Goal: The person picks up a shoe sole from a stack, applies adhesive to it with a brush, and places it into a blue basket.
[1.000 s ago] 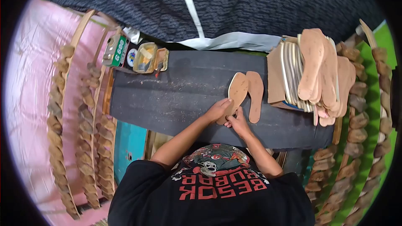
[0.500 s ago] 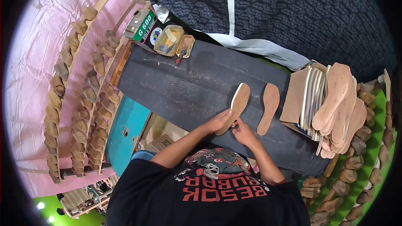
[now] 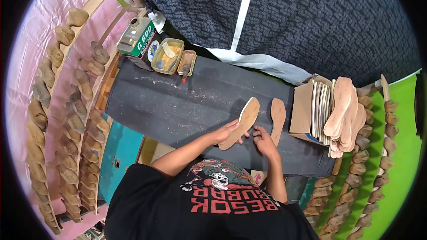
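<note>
In my left hand (image 3: 227, 132) is a tan shoe insole (image 3: 249, 114) with a pale edge, gripped along its left side and lower half and tilted above the dark-covered table. Some of the left fingertips show under its right edge. My right hand (image 3: 263, 142) is just right of this insole, its fingers partly bent and apart, with nothing seen in them. Beyond the right hand a second tan insole (image 3: 278, 118) lies flat on the table, its lower end close to the fingers.
A cardboard box (image 3: 303, 109) at the right holds upright insoles, with more tan insoles (image 3: 339, 106) piled against it. At the far left stand a glue can (image 3: 137, 40), a glue tub (image 3: 168, 58) and a small tray (image 3: 187, 62). Racks of shoe lasts (image 3: 82, 84) flank the table (image 3: 155, 102).
My right hand has come away from the held insole toward the right, its fingers loosening. The left hand still holds the insole. The whole view has shifted with my head.
</note>
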The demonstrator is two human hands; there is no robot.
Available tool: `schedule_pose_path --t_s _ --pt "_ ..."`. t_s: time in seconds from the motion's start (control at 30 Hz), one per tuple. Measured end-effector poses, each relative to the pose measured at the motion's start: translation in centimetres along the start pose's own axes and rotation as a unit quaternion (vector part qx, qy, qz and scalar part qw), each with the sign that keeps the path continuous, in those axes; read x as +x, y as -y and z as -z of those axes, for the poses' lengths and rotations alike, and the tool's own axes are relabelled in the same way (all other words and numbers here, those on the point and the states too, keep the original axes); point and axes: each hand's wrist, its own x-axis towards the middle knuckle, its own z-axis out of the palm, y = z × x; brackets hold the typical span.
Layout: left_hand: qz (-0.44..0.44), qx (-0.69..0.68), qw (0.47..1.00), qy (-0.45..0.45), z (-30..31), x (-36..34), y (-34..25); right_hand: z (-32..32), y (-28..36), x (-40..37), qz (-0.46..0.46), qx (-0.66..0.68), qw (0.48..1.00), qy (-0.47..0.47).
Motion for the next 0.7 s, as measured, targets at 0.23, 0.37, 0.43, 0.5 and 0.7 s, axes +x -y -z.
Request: schedule_pose_path --t_s 0.23,0.37,0.43,0.5,0.7 --pt "0.042 -0.072 0.992 0.094 4.1 -4.6 -0.7 -2.6 6.9 1.9 -0.036 0.365 0.928 -0.061" --pt "0.067 -0.109 0.989 0.078 6.1 -6.5 -0.5 -5.5 8.0 4.3 0.003 0.347 0.937 -0.024" --pt "0.045 -0.151 0.985 0.069 7.1 -7.1 -0.4 -6.9 10.1 4.7 0.014 0.349 0.936 -0.032" --pt "0.017 -0.19 0.978 0.087 8.6 -8.1 -0.3 -7.8 11.5 5.4 0.006 0.348 0.938 -0.006" --pt "-0.04 -0.261 0.963 0.061 12.5 -11.8 0.2 -9.4 15.6 11.4 0.206 -0.064 0.969 -0.119"
